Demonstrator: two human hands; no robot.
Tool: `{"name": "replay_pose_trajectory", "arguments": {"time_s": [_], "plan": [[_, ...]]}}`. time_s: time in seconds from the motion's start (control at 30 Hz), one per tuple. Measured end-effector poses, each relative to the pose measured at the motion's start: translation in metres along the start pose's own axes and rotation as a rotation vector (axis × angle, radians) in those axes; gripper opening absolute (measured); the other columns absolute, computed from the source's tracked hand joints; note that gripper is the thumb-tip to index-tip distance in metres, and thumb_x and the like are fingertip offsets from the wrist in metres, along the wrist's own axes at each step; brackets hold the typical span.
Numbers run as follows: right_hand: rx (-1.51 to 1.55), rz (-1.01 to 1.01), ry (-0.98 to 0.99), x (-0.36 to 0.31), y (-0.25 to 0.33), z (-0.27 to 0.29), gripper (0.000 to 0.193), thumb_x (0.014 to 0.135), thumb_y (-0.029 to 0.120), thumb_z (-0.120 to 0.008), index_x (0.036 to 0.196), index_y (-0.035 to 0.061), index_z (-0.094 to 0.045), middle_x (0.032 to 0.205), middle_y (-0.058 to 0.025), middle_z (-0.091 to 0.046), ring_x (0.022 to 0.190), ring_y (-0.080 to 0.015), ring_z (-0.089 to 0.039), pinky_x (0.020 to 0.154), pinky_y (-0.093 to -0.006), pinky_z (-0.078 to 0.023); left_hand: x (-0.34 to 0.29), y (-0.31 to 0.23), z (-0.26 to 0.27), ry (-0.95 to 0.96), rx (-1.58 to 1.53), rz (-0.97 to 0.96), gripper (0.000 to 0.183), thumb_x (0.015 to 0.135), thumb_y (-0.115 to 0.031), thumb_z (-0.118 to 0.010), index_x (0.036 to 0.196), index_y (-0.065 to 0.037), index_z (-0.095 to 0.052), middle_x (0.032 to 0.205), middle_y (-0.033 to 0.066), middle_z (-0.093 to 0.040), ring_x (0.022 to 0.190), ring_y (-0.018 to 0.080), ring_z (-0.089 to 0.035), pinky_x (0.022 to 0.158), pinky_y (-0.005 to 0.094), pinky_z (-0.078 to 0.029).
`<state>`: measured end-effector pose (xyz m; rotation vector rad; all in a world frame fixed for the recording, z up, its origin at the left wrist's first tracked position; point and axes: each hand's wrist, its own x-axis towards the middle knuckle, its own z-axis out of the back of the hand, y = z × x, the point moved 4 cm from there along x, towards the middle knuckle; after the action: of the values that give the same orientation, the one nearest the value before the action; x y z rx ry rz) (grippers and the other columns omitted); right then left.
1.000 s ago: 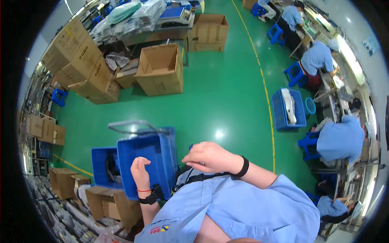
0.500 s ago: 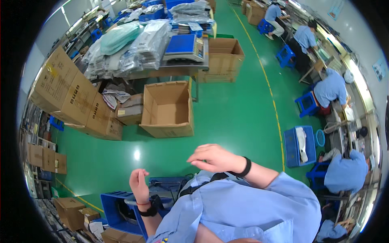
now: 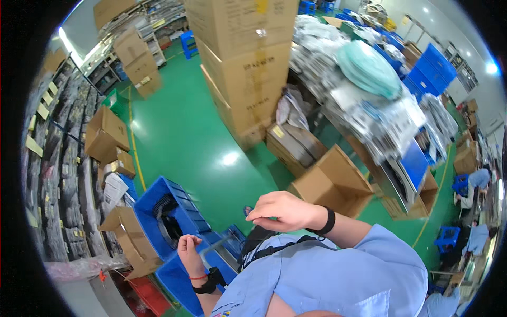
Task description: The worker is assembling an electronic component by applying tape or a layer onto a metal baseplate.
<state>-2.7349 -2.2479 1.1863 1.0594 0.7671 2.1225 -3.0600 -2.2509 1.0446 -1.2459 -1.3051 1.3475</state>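
In front of my body hangs my right hand (image 3: 282,211), its fingers curled loosely together with nothing seen in them. A black band circles that wrist. My left hand (image 3: 189,254) is lower and to the left, its fingers also bent in and holding nothing visible. That wrist carries a red cord and a black strap with a dark device. Nearest to my left hand are a blue plastic crate (image 3: 184,199) with a dark coiled thing inside and a second blue crate (image 3: 177,288) below it. Neither hand visibly grips anything.
Tall stacked cartons (image 3: 248,74) stand ahead. An open cardboard box (image 3: 330,182) lies near the table of bagged goods (image 3: 364,121). Shelving with packed items (image 3: 58,174) lines the left, beside several cartons (image 3: 105,134). People in blue (image 3: 478,238) sit at the far right.
My view has swung to the left, so the cartons and table now appear farther right and the left shelving shows more. Both hands keep much the same place before my body.
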Motion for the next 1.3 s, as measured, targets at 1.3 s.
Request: {"name": "replay_pose_trajectory", "arguments": {"time_s": [1.3], "plan": [[0.046, 0.146, 0.197, 1.071, -0.713, 0.055, 0.014, 0.089, 0.014, -0.059, 0.097, 0.0057, -0.066, 0.081, -0.0096, -0.064, 0.074, -0.0271, -0.061, 0.066, -0.0376, -0.049, 1.246, -0.148, 0.175, -0.389, 0.052, -0.166, 0.02, 0.096, -0.013, -0.046, 0.078, -0.006, -0.049, 0.075, 0.0, -0.048, 0.071, 0.0092, -0.046, 0.066, 0.0237, -0.04]]}}
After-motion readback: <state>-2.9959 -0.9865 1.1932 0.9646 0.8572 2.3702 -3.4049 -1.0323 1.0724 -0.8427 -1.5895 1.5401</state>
